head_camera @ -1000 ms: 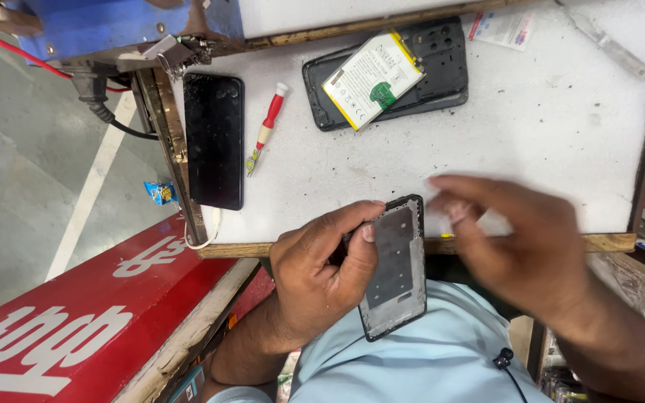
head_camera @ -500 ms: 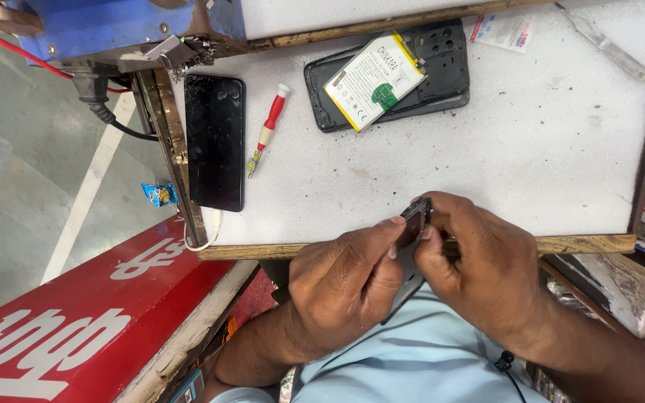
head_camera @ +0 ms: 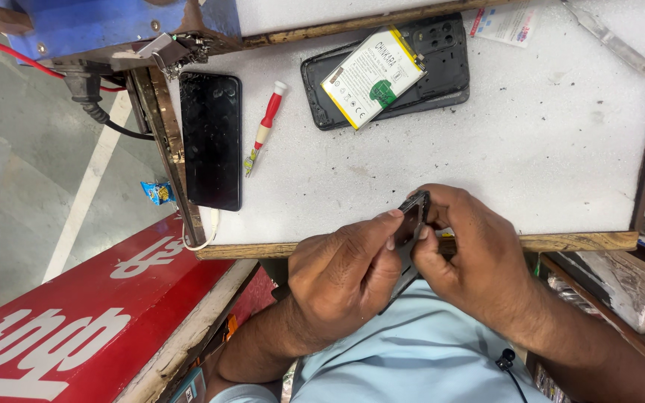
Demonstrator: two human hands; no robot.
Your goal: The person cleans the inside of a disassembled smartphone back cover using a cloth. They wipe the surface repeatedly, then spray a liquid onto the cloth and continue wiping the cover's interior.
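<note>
Two phones (head_camera: 211, 139), a screwdriver (head_camera: 265, 127) lie beyond the hands (head_camera: 341, 272).

Right hand (head_camera: 472, 254) closed onto phone frame (head_camera: 412, 216) — seemingly edge-on.

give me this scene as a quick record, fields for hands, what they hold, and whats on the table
left hand: grips the phone frame from the left
right hand: pinches its top end
phone frame: dark, held edge-on over the table's near edge
table: white foam top, wooden rim
on table: black phone, red screwdriver, back cover with battery on it
</note>
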